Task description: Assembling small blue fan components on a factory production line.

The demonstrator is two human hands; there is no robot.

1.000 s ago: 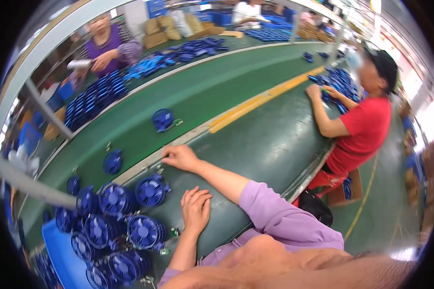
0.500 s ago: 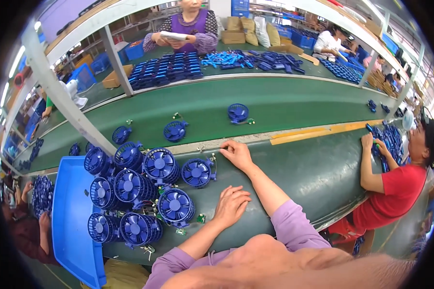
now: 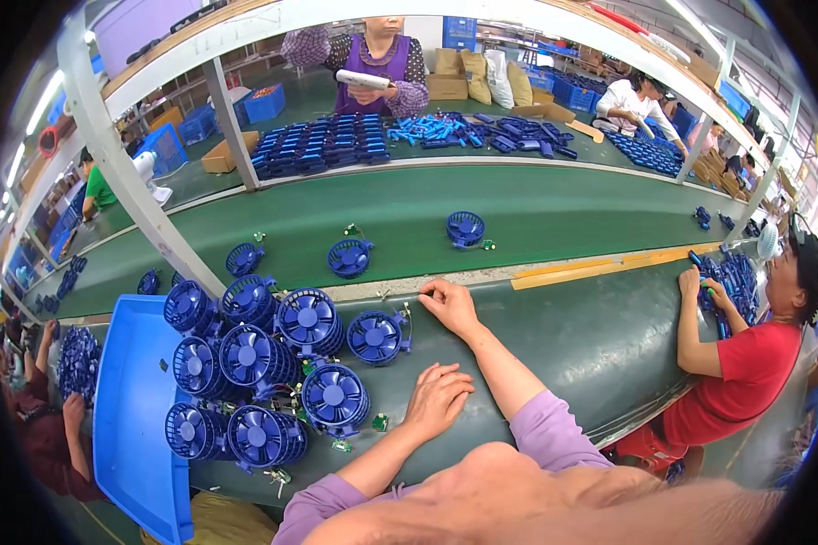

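Observation:
My left hand (image 3: 438, 400) lies palm down on the dark green worktable (image 3: 600, 336), its fingers loosely stretched, holding nothing. Farther off, near the table's back edge, my right hand (image 3: 451, 307) rests with fingers loosely bent, and no object shows in it. Just left of it stands a single blue fan head (image 3: 374, 337) with a thin wire strip at its side. Several stacks of blue round fan heads (image 3: 334, 396) sit left of my left hand. A small green circuit board (image 3: 380, 422) lies between that hand and the nearest stack.
A light blue plastic tray (image 3: 136, 409) stands left of the stacks. Beyond the table runs a green conveyor belt (image 3: 554, 200) carrying fan heads (image 3: 464, 228). A yellow strip (image 3: 600, 270) edges the table. A person in red (image 3: 745, 363) works at right; another in purple (image 3: 373, 68) stands opposite.
My hands have barely moved. The whole view has shifted slightly, and the fan heads on the belt sit a little farther right. The person opposite has lifted one arm from the white object.

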